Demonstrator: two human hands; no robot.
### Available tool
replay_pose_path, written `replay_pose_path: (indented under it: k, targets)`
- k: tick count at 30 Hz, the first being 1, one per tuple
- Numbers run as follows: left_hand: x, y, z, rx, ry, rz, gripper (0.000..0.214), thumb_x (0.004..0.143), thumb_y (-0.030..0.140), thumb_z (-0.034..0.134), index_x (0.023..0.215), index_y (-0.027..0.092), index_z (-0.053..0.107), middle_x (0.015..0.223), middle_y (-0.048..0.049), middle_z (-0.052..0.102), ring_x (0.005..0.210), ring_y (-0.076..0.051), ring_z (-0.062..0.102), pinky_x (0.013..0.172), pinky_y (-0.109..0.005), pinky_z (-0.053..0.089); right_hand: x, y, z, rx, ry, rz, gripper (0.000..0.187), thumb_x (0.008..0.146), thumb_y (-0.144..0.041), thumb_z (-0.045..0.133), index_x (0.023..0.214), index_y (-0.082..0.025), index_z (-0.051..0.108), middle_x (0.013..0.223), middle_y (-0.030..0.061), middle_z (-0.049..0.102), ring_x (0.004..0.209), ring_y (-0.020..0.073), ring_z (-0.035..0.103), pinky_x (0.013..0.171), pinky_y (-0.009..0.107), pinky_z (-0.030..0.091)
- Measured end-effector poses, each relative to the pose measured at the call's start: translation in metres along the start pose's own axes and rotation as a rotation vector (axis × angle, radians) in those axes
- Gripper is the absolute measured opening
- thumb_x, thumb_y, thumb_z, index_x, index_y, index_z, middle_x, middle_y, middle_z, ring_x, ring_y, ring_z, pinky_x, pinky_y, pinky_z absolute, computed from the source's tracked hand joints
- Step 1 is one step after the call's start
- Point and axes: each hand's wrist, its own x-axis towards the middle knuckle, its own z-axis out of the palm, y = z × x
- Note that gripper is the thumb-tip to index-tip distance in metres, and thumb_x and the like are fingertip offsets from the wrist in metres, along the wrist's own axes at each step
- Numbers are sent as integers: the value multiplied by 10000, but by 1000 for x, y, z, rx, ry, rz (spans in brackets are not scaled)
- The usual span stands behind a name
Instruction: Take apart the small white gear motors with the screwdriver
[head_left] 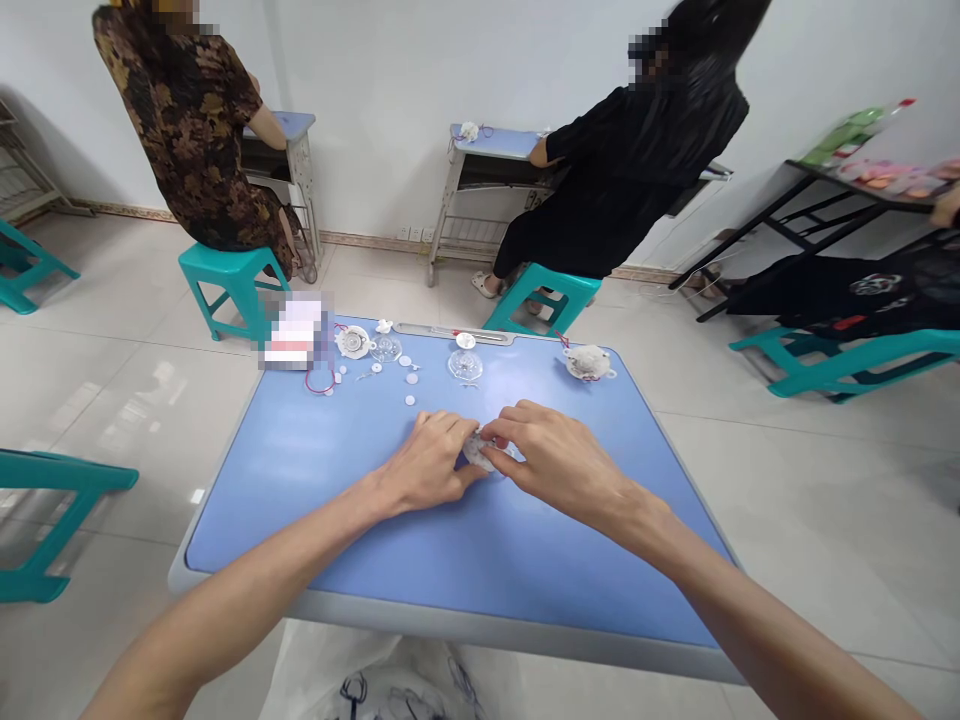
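Observation:
Near the middle of the blue desk (345, 540) I have a small round whitish plastic part (477, 452) between my hands. My left hand (431, 460) grips its left rim with thumb and fingers. From the other side my right hand (551, 455) pinches at its top, thumb and fingertips close together; whether a smaller piece sits in that pinch is hidden. Beyond my hands lies a clear round plastic piece (466, 366) with a white disc (466, 341) behind it. A white round assembly with red wire (589, 362) rests at the far right.
Small white discs (412, 379), another round white assembly (353, 342) and a pixelated box (296, 330) occupy the far left of the desk. Two people sit at desks by the wall, on green stools (232, 275). A black table (832, 180) with a bottle stands right.

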Motion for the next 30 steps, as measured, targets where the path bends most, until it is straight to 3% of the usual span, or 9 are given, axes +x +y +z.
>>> replay_pose_path:
  k: [13,19,23,30]
  targets:
    - [1,0,0,-16,16,4,287,878,334,641,1117,202,556,1058,-81,665,1019,-263,595,894,-411,418,-5,17,4,177,214,-101,181,909,-262,545,918,-226,723,799,47,724,823,217,652,627,314,450]
    - [1,2,0,-36,20,-17,312,854,300,680,1117,180,564,1107,-83,672,1057,-269,591,918,-424,411,12,42,3,351,323,-31,202,890,-284,554,939,-203,733,904,60,759,809,215,678,732,351,512]
    - [1,3,0,-37,20,-17,318,850,282,686,1123,175,565,1103,-82,675,1055,-266,592,932,-424,409,32,52,12,318,295,1,212,888,-266,560,971,-180,735,888,62,753,810,212,672,732,342,502]
    - [1,3,-1,-32,10,-30,352,862,298,685,1161,176,547,1160,-105,663,1120,-284,579,948,-431,409,54,51,28,143,281,-46,238,948,-301,520,999,-189,724,991,87,735,986,247,629,680,325,448]
